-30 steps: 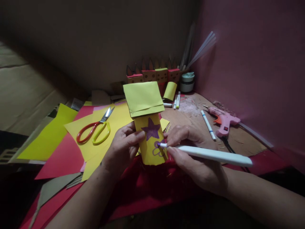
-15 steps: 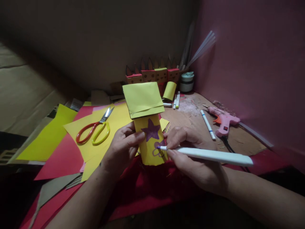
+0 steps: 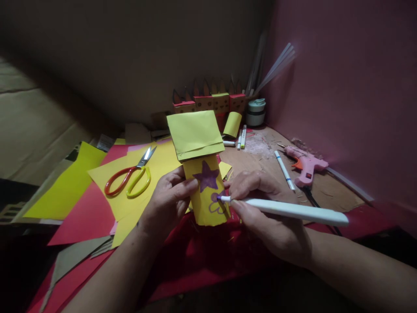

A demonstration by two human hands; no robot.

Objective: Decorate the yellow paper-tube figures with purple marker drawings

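My left hand (image 3: 174,190) is closed around the left side of a yellow paper tube (image 3: 201,208) topped by a flat, square yellow piece (image 3: 195,134). A filled purple star (image 3: 207,176) marks the tube's front, with a purple flower outline (image 3: 217,204) below it, partly coloured in. In my right hand (image 3: 263,208) is a white marker (image 3: 296,210), pinched near its tip. Its purple tip lies at the upper part of the flower; whether it touches the paper I cannot tell.
Red-and-yellow-handled scissors (image 3: 130,176) rest on yellow paper (image 3: 107,174) at left. On the right are a pink glue gun (image 3: 306,163) and a capped marker (image 3: 285,170). Behind stand small cardboard boxes with pointed ears (image 3: 204,103), a short yellow tube (image 3: 232,124) and a lidded jar (image 3: 256,113).
The marker tip has moved slightly right and up on the flower, the marker shifting right with my right hand. My left hand and the tube stay almost still.
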